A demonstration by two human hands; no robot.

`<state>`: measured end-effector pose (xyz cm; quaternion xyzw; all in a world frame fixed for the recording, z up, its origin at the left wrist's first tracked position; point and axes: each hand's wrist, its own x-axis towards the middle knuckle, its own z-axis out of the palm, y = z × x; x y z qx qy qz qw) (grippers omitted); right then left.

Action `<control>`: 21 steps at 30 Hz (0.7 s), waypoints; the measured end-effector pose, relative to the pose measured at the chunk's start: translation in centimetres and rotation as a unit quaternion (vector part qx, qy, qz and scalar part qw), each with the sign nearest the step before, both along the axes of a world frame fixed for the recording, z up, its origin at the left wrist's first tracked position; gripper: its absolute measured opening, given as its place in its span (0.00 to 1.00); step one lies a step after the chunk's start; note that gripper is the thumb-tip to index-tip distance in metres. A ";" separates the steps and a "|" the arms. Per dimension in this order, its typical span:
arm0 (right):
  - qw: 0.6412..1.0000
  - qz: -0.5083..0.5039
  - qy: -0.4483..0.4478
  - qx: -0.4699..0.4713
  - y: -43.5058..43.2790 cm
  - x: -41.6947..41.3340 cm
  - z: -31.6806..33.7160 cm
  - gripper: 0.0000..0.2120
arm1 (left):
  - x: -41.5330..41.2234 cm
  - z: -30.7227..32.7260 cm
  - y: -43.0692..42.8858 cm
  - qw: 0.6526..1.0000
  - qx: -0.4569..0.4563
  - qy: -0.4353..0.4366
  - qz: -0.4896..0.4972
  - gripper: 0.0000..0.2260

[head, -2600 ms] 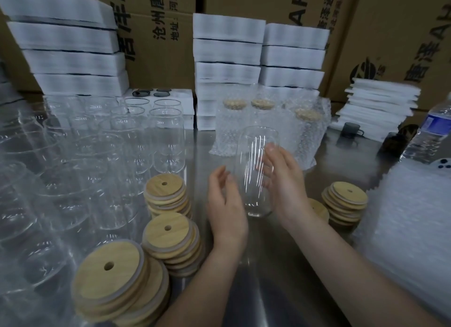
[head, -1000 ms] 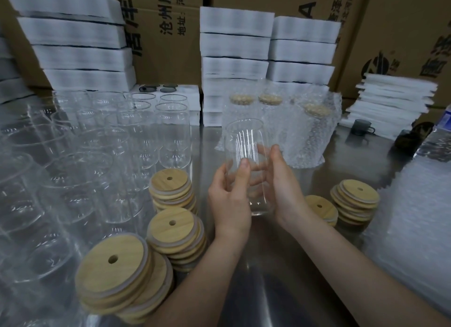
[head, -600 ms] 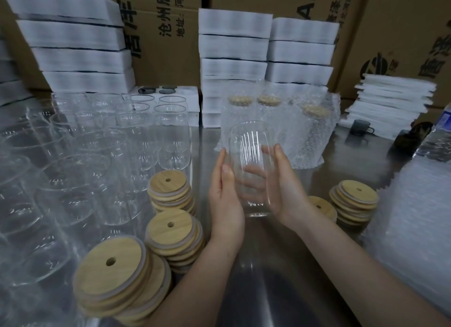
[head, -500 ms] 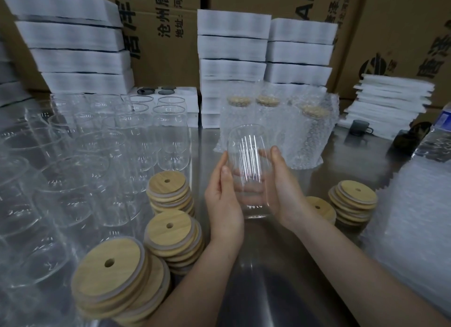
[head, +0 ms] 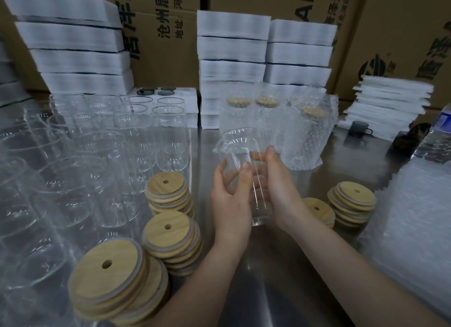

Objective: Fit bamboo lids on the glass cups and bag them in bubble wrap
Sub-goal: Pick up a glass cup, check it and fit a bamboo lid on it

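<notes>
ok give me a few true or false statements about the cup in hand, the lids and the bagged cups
1. The left hand and the right hand both hold one glass cup. True.
2. That cup already has a bamboo lid on it. False: its mouth is open and bare.
3. The bubble-wrapped cups behind it have bamboo lids on. True.
4. Loose bamboo lids are stacked only to the left of the hands. False: the left lid stacks have a match in the right lid stacks on the other side.
</notes>
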<state>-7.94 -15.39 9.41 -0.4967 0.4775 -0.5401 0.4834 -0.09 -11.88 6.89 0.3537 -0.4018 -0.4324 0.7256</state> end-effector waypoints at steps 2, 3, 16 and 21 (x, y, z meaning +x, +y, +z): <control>1.000 -0.003 -0.014 0.005 0.1 -0.2 0.2 0.21 | 0.0 0.4 0.2 1.000 -0.002 0.010 0.005 0.24; 1.000 -0.001 -0.020 0.006 0.1 -0.3 0.2 0.20 | 0.1 0.4 0.2 1.000 0.005 0.007 0.004 0.25; 0.986 0.094 -0.096 0.096 0.0 -0.8 0.3 0.25 | 0.4 -0.4 -1.1 0.984 0.120 0.110 -0.075 0.17; 0.973 0.166 -0.127 0.098 0.4 -0.9 0.5 0.26 | 0.9 -0.4 -1.2 0.987 0.089 0.129 0.031 0.13</control>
